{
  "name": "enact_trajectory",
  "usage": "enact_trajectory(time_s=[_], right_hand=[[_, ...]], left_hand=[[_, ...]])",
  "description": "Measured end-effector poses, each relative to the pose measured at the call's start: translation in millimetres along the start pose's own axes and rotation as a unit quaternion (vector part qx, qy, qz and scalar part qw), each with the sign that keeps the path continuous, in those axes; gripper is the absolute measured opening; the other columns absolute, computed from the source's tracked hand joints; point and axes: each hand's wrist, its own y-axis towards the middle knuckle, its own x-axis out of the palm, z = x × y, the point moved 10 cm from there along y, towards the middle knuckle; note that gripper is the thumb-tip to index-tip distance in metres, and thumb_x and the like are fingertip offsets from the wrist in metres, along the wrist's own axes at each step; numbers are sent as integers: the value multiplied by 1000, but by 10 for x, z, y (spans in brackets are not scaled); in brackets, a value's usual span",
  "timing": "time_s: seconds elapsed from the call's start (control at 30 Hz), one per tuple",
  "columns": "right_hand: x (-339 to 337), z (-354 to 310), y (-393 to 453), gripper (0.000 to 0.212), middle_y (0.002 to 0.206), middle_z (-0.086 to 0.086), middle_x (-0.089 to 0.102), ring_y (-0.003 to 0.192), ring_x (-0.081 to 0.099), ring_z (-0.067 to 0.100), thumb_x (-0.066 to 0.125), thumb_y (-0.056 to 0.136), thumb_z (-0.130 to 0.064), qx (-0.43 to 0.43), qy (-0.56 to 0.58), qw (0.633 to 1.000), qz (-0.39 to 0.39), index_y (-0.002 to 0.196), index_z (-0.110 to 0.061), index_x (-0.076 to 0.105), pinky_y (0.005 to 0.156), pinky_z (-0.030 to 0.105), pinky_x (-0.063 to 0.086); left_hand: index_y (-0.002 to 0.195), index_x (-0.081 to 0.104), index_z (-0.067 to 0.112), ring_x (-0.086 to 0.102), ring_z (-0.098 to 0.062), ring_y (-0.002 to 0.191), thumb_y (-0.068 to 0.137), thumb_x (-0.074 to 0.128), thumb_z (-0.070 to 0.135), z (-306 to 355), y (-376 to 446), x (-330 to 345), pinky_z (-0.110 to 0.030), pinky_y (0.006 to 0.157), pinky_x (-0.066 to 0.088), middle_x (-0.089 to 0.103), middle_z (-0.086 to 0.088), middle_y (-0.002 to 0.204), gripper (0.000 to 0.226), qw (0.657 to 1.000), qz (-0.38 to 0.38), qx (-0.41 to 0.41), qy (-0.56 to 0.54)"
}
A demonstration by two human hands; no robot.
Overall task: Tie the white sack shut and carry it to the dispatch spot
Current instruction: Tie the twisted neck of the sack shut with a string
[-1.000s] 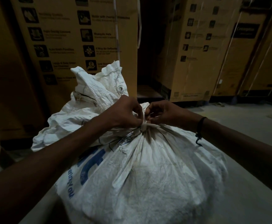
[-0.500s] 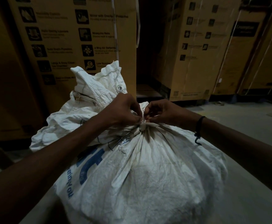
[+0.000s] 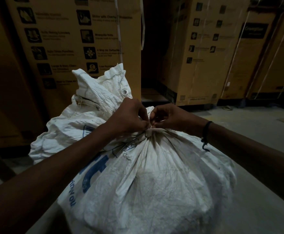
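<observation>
white sack (image 3: 154, 183) sits full on the concrete floor (image 3: 256, 132), close in front of the person, cardboard boxes (image 3: 80, 39) behind. neck is gathered into a tight bunch (image 3: 150, 132). left hand (image 3: 129, 117) and right hand (image 3: 168, 116) are together right at the bunch, fingertips pinched on the tie; the cord itself is too small to make out. loose sack top (image 3: 102, 92) flops away behind the hands. step: tying the knot, carry not yet started. next likely needs a firm cinch pull, then a solid grip on the neck to lift; looks heavy.
</observation>
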Motion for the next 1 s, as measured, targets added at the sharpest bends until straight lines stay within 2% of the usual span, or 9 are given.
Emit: enact_trajectory(time_s=[0.17,0.33,0.43,0.5,0.57,0.63,0.73,0.83,1.0], right_hand=[[13,45,-10,27,99,10,74,92,71,13,72,90,13,14,22,1000,-10,116,7,67,87,24,60],[12,32,-23,30,108,23,72,101,70,21,70,91,14,13,44,999,-20,120,12,64,93,28,60],[-8,11,-34,26,112,27,73,102,72,19,71,92,12,10,28,999,-12,118,11,66,93,26,60],[-8,-13,-39,24,107,17,76,99,74,16,73,91,10,11,13,1000,-3,114,5,69,92,24,60],[-26,-24,-23,24,106,11,79,101,77,20,77,89,8,15,-12,1000,17,110,0,71,96,30,61],[-45,-30,4,26,104,14,79,100,78,25,79,86,9,18,-29,999,41,109,-1,70,99,39,62],[-41,-39,-10,31,104,26,77,94,75,29,73,85,19,1,13,997,72,111,5,64,99,47,61],[-51,-60,-77,28,105,34,74,94,74,31,70,87,20,-34,42,993,106,108,9,57,93,45,62],[-84,-29,-98,35,104,38,73,92,74,32,69,86,23,-52,59,989,128,100,-5,54,84,36,64]], left_hand=[[71,84,20,76,-8,69,65,96,22,-145,-3,-27,-42,75,63,79,3,68,13,999,11,-21,-45],[73,84,18,76,-8,73,69,96,21,-139,23,25,-38,79,62,79,3,72,13,999,-13,-18,-38],[83,86,16,75,-6,79,78,91,21,-115,59,20,-28,80,60,82,3,81,9,999,-50,-14,-13],[87,87,18,73,-2,79,81,88,19,-116,61,23,-14,75,53,82,4,85,6,997,-75,-18,5],[88,87,21,71,1,77,80,86,18,-117,60,23,-5,70,46,82,6,85,8,997,-69,-24,24],[86,87,22,73,0,80,78,86,18,-111,64,27,-11,72,51,82,5,84,9,998,-51,-31,36],[82,87,24,74,-2,80,74,87,22,-116,69,36,-30,79,61,81,6,79,9,998,-42,-39,34],[77,86,24,74,-3,75,67,87,27,-126,55,10,-37,78,62,79,6,73,11,998,-21,-56,25],[75,84,32,74,-4,76,57,78,48,-135,29,21,-37,76,64,79,10,74,25,994,-2,-100,44]])
